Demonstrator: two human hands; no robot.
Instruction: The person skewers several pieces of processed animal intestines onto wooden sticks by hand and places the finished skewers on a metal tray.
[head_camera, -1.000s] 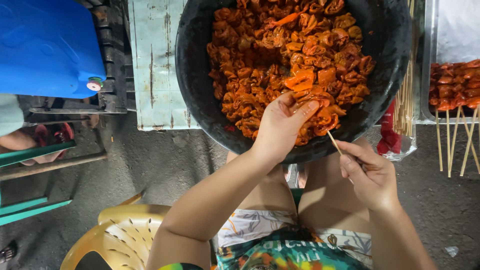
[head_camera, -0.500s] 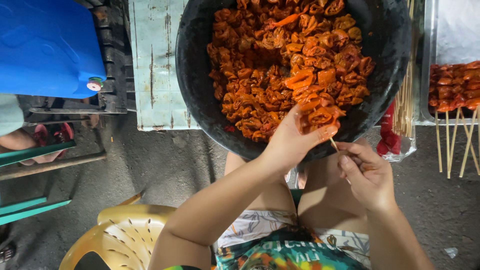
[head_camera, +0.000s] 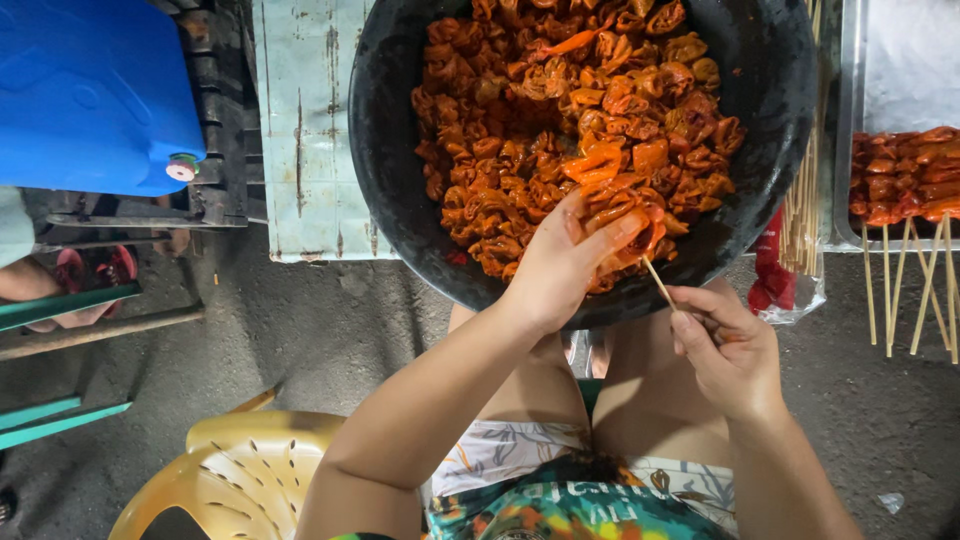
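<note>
While the big black basin (head_camera: 400, 200) holds a heap of orange marinated meat, skewering is under way.
Left hand (head_camera: 570, 260) pinches a meat piece (head_camera: 625, 215) at the basin's near edge; right hand (head_camera: 730, 345) grips a bamboo skewer (head_camera: 657, 282); finished skewers (head_camera: 905, 175) fill only part of the tray (head_camera: 850, 120), much remains.

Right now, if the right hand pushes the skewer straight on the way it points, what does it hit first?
Most likely the meat piece pinched in the left hand: the skewer tip in the right hand sits right at it. Depth is unclear, so the left fingers may be close behind.
</note>
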